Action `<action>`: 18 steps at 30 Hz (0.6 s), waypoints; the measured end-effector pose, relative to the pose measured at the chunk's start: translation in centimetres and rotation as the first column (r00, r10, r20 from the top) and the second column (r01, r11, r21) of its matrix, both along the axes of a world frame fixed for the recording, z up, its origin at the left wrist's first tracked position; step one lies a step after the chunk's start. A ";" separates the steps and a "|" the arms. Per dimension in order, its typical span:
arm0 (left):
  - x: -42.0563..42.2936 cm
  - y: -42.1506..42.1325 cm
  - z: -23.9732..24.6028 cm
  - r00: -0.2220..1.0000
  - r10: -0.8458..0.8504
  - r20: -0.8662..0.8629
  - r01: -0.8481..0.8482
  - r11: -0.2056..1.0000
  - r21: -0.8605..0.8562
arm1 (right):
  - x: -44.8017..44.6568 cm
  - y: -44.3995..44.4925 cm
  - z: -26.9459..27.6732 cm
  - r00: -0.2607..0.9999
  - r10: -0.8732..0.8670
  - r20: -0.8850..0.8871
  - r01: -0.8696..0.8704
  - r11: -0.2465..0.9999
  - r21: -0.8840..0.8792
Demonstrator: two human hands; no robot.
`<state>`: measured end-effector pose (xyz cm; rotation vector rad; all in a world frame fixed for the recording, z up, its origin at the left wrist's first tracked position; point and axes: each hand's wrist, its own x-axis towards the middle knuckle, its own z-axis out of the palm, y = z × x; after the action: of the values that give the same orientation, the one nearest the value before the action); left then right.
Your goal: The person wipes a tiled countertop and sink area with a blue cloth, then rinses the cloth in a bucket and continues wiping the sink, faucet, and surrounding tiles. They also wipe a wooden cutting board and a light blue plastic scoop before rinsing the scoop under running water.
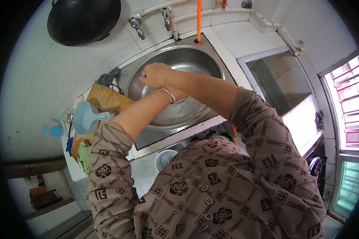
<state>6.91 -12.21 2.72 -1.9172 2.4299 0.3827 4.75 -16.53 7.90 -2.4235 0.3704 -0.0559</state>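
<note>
My forearms cross above a round stainless steel sink [194, 112]. My right hand [157, 74] is curled into a fist over the sink's left part. At its fingers is a small dark spot; I cannot tell whether it is a thing or a gap. My left hand [181, 93] passes beneath my right forearm, which hides most of it. A silver bangle [169, 95] circles my left wrist. Water or wet shine shows on the basin's steel.
Left of the sink, a light blue dipper [85, 118] rests by a wooden board [109, 97], with a grey scouring cloth [107, 76] and green cloth [84, 155]. Wall taps [136, 27], an orange hose [199, 21] and a black wok [83, 22] are behind. Below stands a bucket [164, 158].
</note>
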 end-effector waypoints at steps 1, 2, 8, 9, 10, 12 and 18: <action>0.1 0.1 -0.2 1.000 0.014 -0.001 -0.014 1.000 -0.018 | 0.1 0.3 -0.4 1.000 -0.013 0.005 0.013 0.999 -0.030; 0.1 0.2 -0.4 1.000 0.014 0.005 -0.014 0.999 -0.043 | 0.2 0.6 -0.9 0.999 -0.039 0.011 0.039 0.998 -0.044; -0.3 1.2 -0.2 0.980 -0.139 0.140 0.159 0.977 -0.144 | -0.1 -0.3 -2.0 0.986 -0.150 0.073 0.147 0.988 0.044; -0.3 1.3 0.3 0.958 -0.217 0.186 0.250 0.951 -0.180 | -0.5 -1.3 -1.9 0.975 -0.210 0.065 0.199 0.969 0.147; 0.1 1.6 1.0 0.880 -0.382 0.283 0.449 0.864 -0.228 | -0.9 -2.5 -1.5 0.968 -0.235 0.092 0.204 0.944 0.261; 1.3 2.3 3.1 0.862 -0.396 0.316 0.504 0.601 -0.621 | -2.4 -6.4 -0.4 0.860 -0.507 -0.058 0.254 0.327 0.910; 3.4 0.9 6.7 0.574 0.335 -0.747 -0.731 0.622 -0.282 | -8.6 -11.5 2.3 0.757 -0.640 0.130 -0.097 0.087 0.992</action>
<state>10.33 -11.34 9.44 -3.3893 2.3191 0.3785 -3.87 -28.03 10.20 -0.7950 0.4189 -0.5362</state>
